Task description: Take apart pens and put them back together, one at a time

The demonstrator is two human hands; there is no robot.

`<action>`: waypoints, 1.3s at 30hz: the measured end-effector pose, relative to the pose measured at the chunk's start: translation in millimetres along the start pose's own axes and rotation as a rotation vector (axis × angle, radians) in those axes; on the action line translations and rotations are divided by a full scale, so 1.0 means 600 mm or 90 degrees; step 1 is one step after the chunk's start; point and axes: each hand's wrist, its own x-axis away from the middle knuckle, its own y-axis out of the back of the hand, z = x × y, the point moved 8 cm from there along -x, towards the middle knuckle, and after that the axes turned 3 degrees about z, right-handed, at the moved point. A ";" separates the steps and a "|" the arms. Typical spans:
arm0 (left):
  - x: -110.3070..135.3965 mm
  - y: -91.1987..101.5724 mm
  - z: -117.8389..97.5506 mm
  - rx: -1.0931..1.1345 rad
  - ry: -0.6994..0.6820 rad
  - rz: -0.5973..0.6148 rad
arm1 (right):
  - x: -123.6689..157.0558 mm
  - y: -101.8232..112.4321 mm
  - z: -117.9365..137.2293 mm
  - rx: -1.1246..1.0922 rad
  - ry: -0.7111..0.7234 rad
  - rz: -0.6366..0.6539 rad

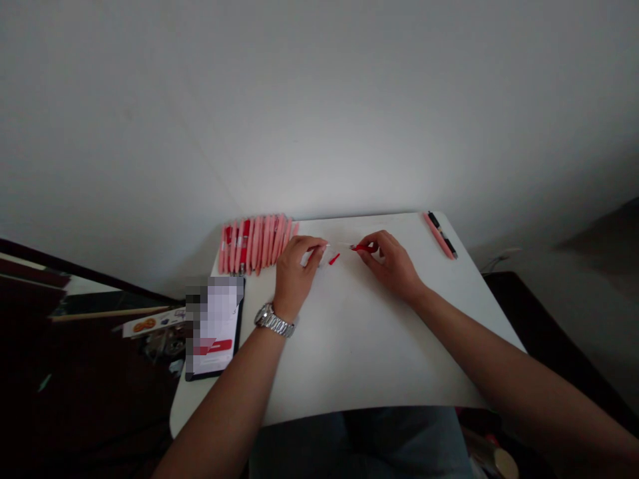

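My left hand [295,266], with a metal watch [273,320] on its wrist, is closed in a pinch on a small pale part near the far middle of the white table [359,346]. My right hand [388,258] pinches a small red piece [360,247] a little to the right of it. A thin clear tube seems to run between the two hands. Just below that gap, a small red cap [334,259] lies on the table. A row of several pink pens [254,243] lies at the far left, right beside my left hand.
A pink and a black pen [440,235] lie together at the table's far right corner. A phone [214,327] lies at the left edge. A white wall stands behind the table. Dark clutter fills the floor to the left. My knees show under the near edge.
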 end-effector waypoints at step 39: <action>0.007 -0.008 -0.018 0.029 -0.016 0.034 | 0.003 -0.014 0.018 -0.049 0.036 0.073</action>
